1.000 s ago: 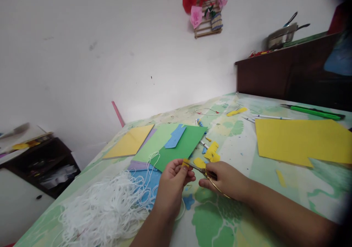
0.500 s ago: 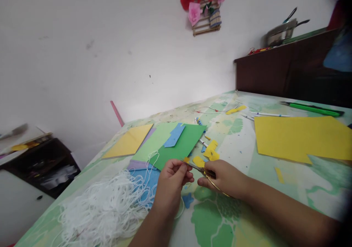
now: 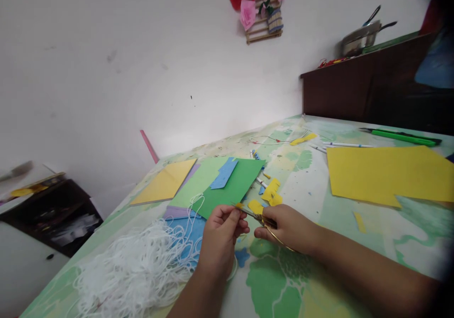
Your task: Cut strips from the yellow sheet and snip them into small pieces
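Note:
My left hand pinches a small piece of yellow paper between thumb and fingers. My right hand is closed round the gold handles of a pair of scissors, whose blades point left and meet the yellow piece at my left fingertips. Just beyond the scissors lie cut yellow paper scraps. Under and left of my left hand are a blue sheet and a tangled heap of white cord. A small blue cut-out rests on the table between my forearms.
Green sheets with a blue strip on top lie beyond my left hand, beside a yellow-orange pad. To the right are a large yellow sheet, white pens and a green cutter knife. A wall stands behind.
The scissor blades have closed further across the yellow piece at my left fingertips. Both hands stay in nearly the same place, and the view has shifted slightly.

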### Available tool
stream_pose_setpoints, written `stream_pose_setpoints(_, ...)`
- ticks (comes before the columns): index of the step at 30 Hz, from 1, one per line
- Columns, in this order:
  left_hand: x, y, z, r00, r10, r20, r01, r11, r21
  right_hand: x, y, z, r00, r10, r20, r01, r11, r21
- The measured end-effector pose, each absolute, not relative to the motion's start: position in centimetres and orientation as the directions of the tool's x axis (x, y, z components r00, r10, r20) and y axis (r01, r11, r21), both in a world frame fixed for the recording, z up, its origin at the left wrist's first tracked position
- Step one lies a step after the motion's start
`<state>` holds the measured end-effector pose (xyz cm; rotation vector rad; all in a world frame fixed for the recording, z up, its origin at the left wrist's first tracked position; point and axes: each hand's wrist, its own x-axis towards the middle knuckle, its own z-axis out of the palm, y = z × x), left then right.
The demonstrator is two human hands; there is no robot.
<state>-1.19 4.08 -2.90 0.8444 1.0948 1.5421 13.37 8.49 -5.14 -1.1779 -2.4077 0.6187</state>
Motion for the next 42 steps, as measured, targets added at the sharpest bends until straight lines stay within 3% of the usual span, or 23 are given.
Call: stream_pose_setpoints(42, -1.54, 4.00, -2.76, -0.235, 0.971, -0.043, -0.241, -0.016, 0.970, 13.32, 8.42, -4.98, -0.548, 0.826, 0.133, 0.663, 0.526, -0.533)
